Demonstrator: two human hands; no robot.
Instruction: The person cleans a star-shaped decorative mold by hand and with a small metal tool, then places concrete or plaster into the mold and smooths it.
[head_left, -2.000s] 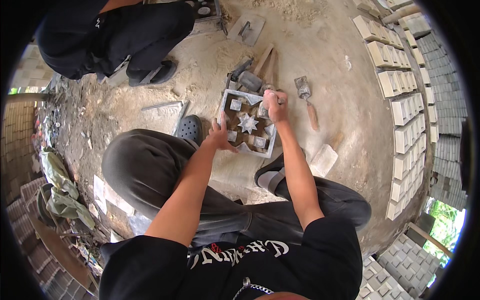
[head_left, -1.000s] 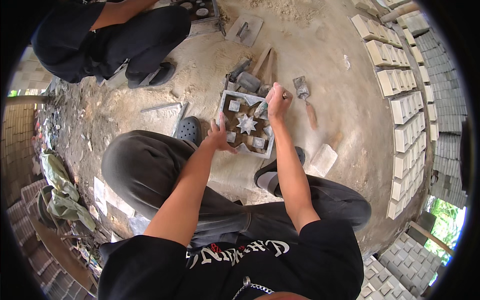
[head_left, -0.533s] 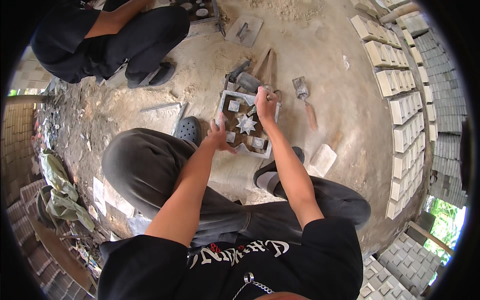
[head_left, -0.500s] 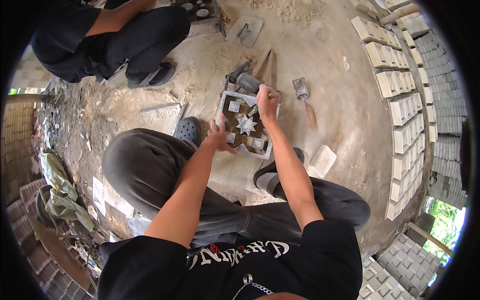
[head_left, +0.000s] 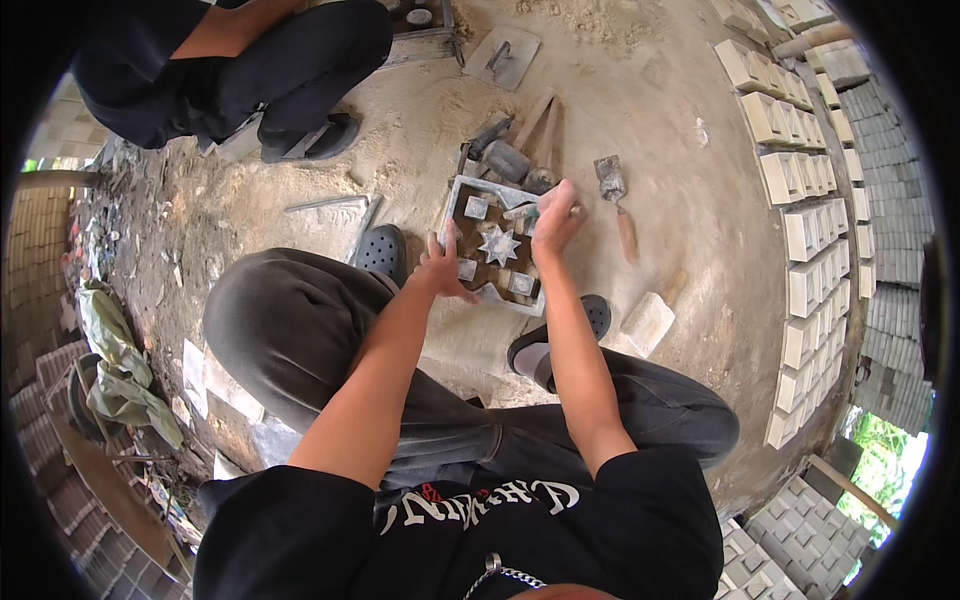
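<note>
Square moulds: one [head_left: 495, 245], on the ground.
Trowels: one [head_left: 617, 200], right of the mould.
Hands: two on the mould, left [head_left: 440, 268], right [head_left: 553, 218].

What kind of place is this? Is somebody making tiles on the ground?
Probably an outdoor workshop for cast blocks or tiles. Rows of pale blocks lie drying on the dirt ground, a trowel lies nearby, and both hands work at a square mould with a star pattern.

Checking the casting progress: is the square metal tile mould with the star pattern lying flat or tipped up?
Flat. The square metal tile mould rests level on the sandy ground, its star face upward, both hands on it.
</note>
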